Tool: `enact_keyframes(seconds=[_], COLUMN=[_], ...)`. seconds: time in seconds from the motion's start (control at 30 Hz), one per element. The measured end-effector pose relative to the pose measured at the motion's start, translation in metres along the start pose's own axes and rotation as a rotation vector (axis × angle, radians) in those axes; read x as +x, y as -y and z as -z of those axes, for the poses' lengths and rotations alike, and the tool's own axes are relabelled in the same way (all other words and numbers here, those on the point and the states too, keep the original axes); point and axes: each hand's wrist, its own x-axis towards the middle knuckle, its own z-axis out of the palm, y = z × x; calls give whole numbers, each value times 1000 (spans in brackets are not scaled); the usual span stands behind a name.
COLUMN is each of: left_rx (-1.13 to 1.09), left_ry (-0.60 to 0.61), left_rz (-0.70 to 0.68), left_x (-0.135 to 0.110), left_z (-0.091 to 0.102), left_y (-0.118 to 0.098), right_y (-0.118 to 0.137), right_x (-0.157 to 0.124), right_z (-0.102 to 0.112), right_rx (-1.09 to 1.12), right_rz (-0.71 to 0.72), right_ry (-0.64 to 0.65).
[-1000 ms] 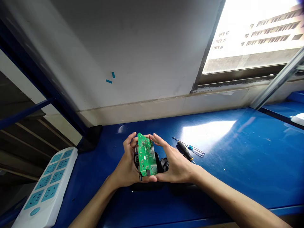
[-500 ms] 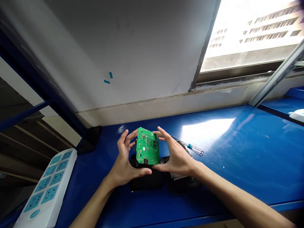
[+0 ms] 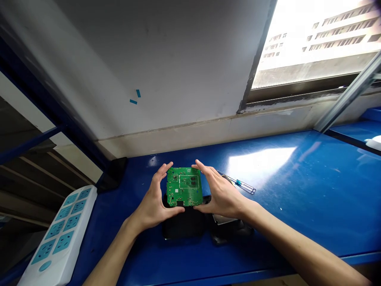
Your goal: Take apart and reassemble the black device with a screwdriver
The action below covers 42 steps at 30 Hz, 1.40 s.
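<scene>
A green circuit board (image 3: 184, 186) is held up between my two hands, its flat face turned toward me. My left hand (image 3: 154, 198) grips the left side, thumb at the lower edge and fingers at the upper left corner. On the other side my right hand (image 3: 218, 190) has its thumb at the lower edge and fingers at the upper right corner. Beneath the board lies a black plastic casing (image 3: 183, 226), partly covered by it. Below my right hand are another dark part (image 3: 232, 232) and a silvery metal piece (image 3: 223, 219), both partly hidden.
Screwdrivers with clear-blue handles (image 3: 245, 186) lie right of my right hand on the blue table (image 3: 297, 206). A white power strip (image 3: 64, 230) with teal sockets runs along the left edge. A black object (image 3: 113, 174) stands at the back left corner, by the wall (image 3: 178, 79).
The board has turned from a slant to face me more squarely, and sits slightly lower. My left hand's fingers have shifted to its upper left corner.
</scene>
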Motion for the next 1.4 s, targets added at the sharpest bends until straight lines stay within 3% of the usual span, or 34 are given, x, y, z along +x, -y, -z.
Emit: enact_keyframes(seconds=[0.13,0.93,1.2,1.4], left_rx=[42,136,422,568], left_ry=[41,-2,11,38], left_rz=[25,-14,-188,-285], left_x=[-2,-2,4,11], left_z=[0,-2,4,-6], left_y=[1,1,-6,-22], right_y=[0,1,0,4], right_x=[0,-1,-2,-2], right_z=[1,4,1,2], right_rx=[-8,-4,-95,-134], right_rz=[10,69,176,258], right_ry=[3,-31,-69,-93])
